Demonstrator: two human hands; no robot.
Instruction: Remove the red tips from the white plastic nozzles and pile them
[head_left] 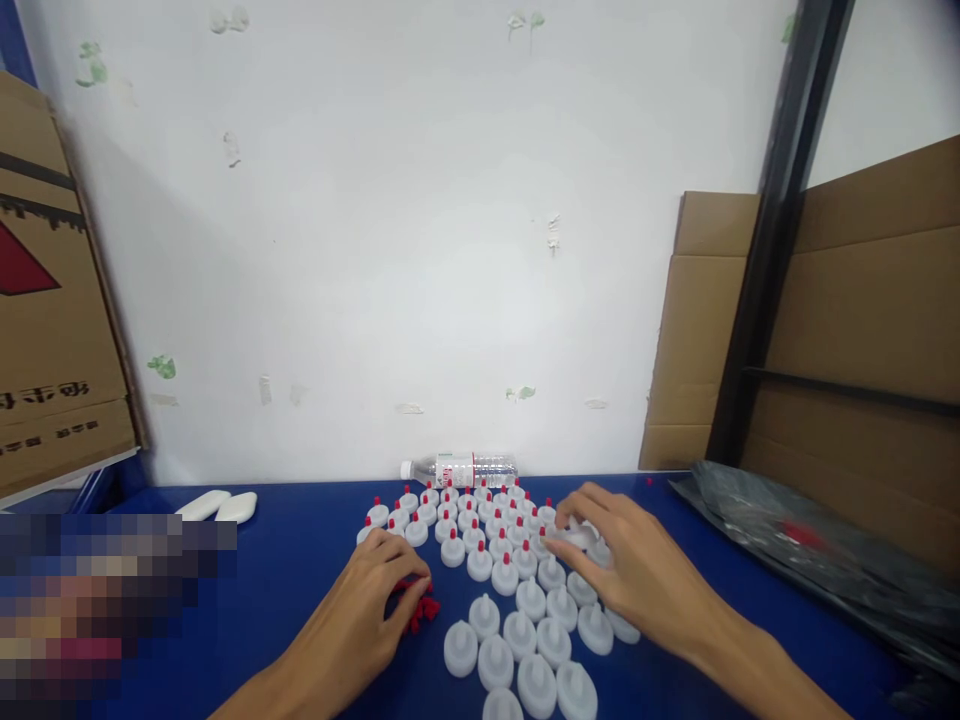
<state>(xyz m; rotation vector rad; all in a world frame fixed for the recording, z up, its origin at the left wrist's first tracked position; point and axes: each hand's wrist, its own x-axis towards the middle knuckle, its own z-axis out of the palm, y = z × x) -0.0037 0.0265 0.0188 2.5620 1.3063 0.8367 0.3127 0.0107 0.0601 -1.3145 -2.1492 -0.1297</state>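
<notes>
- Your left hand (pixel 379 590), at eleven o'clock, curls over the loose red tips (pixel 425 610), thumb and fingertips close together; you touch the pile, but whether one is pinched I cannot tell
- Your right hand (pixel 634 540), at one o'clock, arches with thumb and fingertips apart around a translucent white piece (pixel 581 537); whether you grip it or only cover it I cannot tell
- The white pieces with red tips (pixel 505 575) fill the far rows at twelve o'clock, between and beyond your hands; these look finished
- The bare white pieces (pixel 553 643) stand upright nearer you, from twelve round to one o'clock, nozzles showing; by my reading these are what is left, so more than half seem done, though your right hand hides some
- A clear bottle (pixel 495 470) lies on its side behind the rows at twelve, all on the blue table (pixel 285 580)
- Two white objects (pixel 236 508) lie at ten o'clock, below a printed carton (pixel 60 330)
- Dark plastic bags (pixel 757 530) lie at two, beside the cardboard sheet (pixel 694 340) leaning on the white wall (pixel 390 220)
</notes>
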